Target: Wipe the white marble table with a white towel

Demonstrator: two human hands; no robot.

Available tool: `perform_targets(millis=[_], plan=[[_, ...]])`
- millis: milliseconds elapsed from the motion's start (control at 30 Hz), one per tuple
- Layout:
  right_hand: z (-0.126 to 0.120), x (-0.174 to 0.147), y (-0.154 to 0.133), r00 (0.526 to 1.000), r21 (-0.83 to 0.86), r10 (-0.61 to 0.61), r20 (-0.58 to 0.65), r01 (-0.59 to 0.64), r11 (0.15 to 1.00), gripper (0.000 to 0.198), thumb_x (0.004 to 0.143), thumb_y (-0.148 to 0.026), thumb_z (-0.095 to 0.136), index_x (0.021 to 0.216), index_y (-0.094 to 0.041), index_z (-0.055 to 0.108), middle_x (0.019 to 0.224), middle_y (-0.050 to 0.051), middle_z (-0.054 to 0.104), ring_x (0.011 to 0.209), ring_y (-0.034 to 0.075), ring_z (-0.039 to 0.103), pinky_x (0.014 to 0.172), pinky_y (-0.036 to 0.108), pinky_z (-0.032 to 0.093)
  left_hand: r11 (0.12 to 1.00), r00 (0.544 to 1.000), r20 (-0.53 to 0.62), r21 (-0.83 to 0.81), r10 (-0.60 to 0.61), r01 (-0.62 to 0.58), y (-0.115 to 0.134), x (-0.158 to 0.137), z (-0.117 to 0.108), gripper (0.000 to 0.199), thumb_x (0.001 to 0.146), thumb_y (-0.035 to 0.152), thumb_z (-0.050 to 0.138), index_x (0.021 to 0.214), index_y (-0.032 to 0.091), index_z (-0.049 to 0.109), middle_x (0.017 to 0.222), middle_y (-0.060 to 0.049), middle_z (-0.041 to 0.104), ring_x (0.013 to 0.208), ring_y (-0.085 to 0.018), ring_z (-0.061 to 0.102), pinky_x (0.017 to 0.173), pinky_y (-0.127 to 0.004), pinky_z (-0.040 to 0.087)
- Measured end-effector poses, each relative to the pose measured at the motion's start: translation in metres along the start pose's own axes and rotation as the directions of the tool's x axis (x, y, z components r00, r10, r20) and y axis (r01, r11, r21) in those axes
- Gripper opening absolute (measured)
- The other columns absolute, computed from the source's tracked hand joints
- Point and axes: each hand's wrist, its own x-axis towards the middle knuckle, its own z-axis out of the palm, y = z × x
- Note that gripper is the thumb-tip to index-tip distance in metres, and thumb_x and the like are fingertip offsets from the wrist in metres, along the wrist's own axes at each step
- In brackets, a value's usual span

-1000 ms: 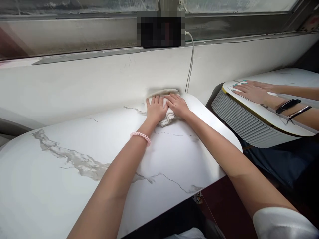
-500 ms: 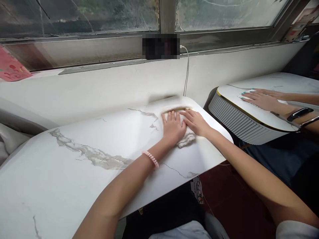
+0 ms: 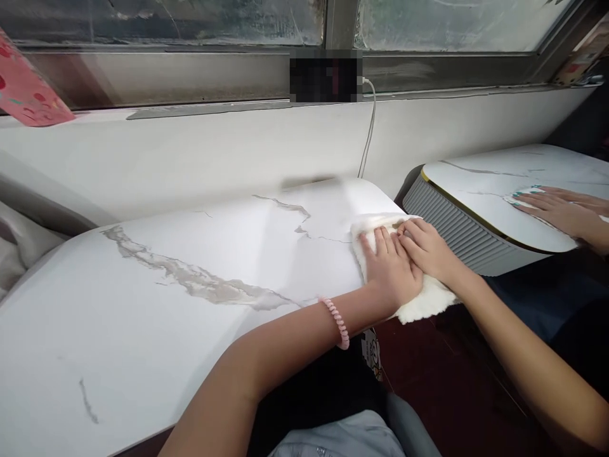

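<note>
Presently, the left hand [image 3: 392, 273] is pressing with spread, unclenched fingers on a cream-white fluffy cloth [image 3: 428, 301], and the right hand [image 3: 431, 251] is resting there too, its fingers loosely bent. The cloth is overhanging the edge of a white marble-patterned surface [image 3: 143, 336], so pushing further outward could make it slip off. Around, a pink patterned sheet [image 3: 35, 92] is leaning leftmost, a thin white cable [image 3: 370, 130] is hanging behind, and a gold-rimmed white surface [image 3: 476, 181] is possibly limiting rightward reach.

Brightly lit, apparently from the window [image 3: 190, 22]; glows near-white across the bench [image 3: 118, 343], greys softly beside the cloth [image 3: 423, 308], sinks to near-black below. Blurs slightly at the left hand [image 3: 392, 276], pixelates over the dark device [image 3: 326, 79], stretches toward the edges.
</note>
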Motion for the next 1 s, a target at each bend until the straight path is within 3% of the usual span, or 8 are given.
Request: perform_targets(millis=[233,600,833,1000], plan=[[0.016,0.024,0.014,0.994,0.004,0.016,-0.110,-0.016,1.000,0.024,0.092,-0.036,0.035,0.081,-0.025,0.054,0.092,0.009,0.058,0.090,0.027,0.053,0.088,0.048,0.043,0.999,1.000,-0.004,-0.030,0.014,-0.014,-0.015,0.030,0.005,0.064,0.097,0.038,0.033,0.146,-0.002,0.035,0.154,-0.025,0.034,0.147,-0.035,0.022,0.118,-0.061,0.013],[0.036,0.114,0.049,0.993,0.095,0.046,-0.108,-0.035,0.995,0.022,0.088,-0.036,0.039,0.080,-0.023,0.055,0.099,0.009,0.061,0.099,0.026,0.053,0.099,0.046,0.039,0.995,0.990,-0.099,-0.043,-0.098,0.094,-0.048,0.105,0.020,0.059,0.096,0.036,0.031,0.143,0.001,0.041,0.152,-0.023,0.038,0.145,-0.033,0.028,0.117,-0.062,0.014],[0.052,0.158,0.064,0.994,0.118,0.036,-0.104,-0.023,0.993,0.020,0.088,-0.033,0.042,0.083,-0.022,0.058,0.096,0.009,0.059,0.101,0.027,0.053,0.099,0.045,0.040,0.989,0.986,-0.090,-0.052,-0.140,0.135,-0.072,0.138,0.021,0.059,0.096,0.035,0.030,0.144,0.002,0.041,0.152,-0.023,0.037,0.146,-0.032,0.026,0.119,-0.060,0.010],[0.063,0.187,0.068,0.992,0.127,0.061,-0.114,-0.047,0.991,0.016,0.087,-0.032,0.044,0.082,-0.023,0.057,0.097,0.007,0.058,0.101,0.027,0.052,0.098,0.048,0.041,0.988,0.988,-0.007,-0.026,-0.154,0.154,-0.090,0.159,0.018,0.060,0.098,0.038,0.027,0.148,0.007,0.035,0.156,-0.018,0.033,0.148,-0.029,0.022,0.120,-0.058,0.006]])
